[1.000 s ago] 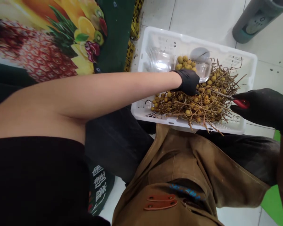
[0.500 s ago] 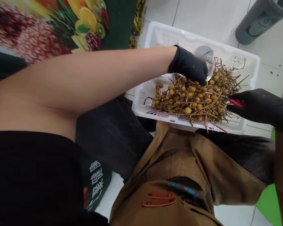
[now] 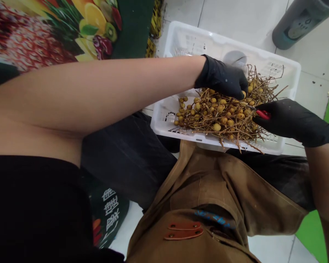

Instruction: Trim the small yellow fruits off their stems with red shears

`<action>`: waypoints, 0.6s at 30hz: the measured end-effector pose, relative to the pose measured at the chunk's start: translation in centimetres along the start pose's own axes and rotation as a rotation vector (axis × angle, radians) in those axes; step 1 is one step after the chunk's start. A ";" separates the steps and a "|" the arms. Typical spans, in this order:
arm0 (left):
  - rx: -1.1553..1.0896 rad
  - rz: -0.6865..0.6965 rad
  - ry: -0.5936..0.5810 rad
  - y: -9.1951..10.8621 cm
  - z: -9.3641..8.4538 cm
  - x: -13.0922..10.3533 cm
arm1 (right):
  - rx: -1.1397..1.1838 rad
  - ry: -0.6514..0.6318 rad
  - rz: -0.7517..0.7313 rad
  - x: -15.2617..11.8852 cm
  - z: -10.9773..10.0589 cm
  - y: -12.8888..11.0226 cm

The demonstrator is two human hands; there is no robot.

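Note:
My left hand [image 3: 227,78], in a black glove, is closed with a longan [image 3: 244,94] at its fingertips, just above the pile. In my black-gloved right hand [image 3: 293,120] are red-handled scissors [image 3: 263,114], their narrow blades pointing left toward the fruit by my left fingertips. Whether the blades are apart I cannot make out. Beneath both hands lies a heap of longans on brown twigs [image 3: 222,109]. It fills much of a white plastic basket [image 3: 160,128], and some twigs stick out over the near rim. A clear plastic container [image 3: 185,53] is partly hidden behind my left wrist.
A grey bin [image 3: 293,27] stands on the white tiled floor [image 3: 222,14] beyond the basket. To the left is a dark green panel [image 3: 134,29] printed with fruit. My brown apron [image 3: 208,182] and knees are close to the basket's near side.
My right hand has moved left with the scissors, closer to my left hand. My left fingertips have shifted slightly right, and a longan now shows at them.

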State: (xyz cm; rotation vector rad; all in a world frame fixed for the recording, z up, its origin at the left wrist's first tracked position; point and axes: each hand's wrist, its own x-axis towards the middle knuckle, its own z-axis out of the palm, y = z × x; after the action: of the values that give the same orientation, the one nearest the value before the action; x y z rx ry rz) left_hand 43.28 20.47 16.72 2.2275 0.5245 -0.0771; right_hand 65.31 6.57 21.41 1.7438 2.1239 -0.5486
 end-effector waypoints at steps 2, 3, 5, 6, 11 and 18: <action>0.031 0.010 0.019 0.0 0.3 -0.1 | -0.032 -0.026 0.021 0.0 0.0 -0.5; 0.036 0.001 0.034 0.2 0.4 -0.2 | -0.047 -0.034 0.027 0.0 0.1 -0.7; 0.035 -0.016 0.048 0.8 0.6 -0.4 | -0.050 -0.024 0.011 0.0 0.3 -0.9; 0.036 -0.020 0.041 1.1 0.7 -0.5 | -0.050 -0.012 -0.003 0.0 0.5 -1.0; 0.084 -0.051 -0.002 1.6 1.0 -0.8 | -0.102 -0.040 -0.047 0.0 0.6 -2.2; 0.105 -0.161 0.012 -0.5 1.7 -0.9 | -0.261 -0.086 -0.035 -0.3 0.2 -4.0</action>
State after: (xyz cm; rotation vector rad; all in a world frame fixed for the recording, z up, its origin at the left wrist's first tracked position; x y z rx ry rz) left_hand 42.41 19.21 15.47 2.2851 0.7208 -0.1793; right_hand 61.42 5.53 21.73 1.5158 2.0648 -0.3309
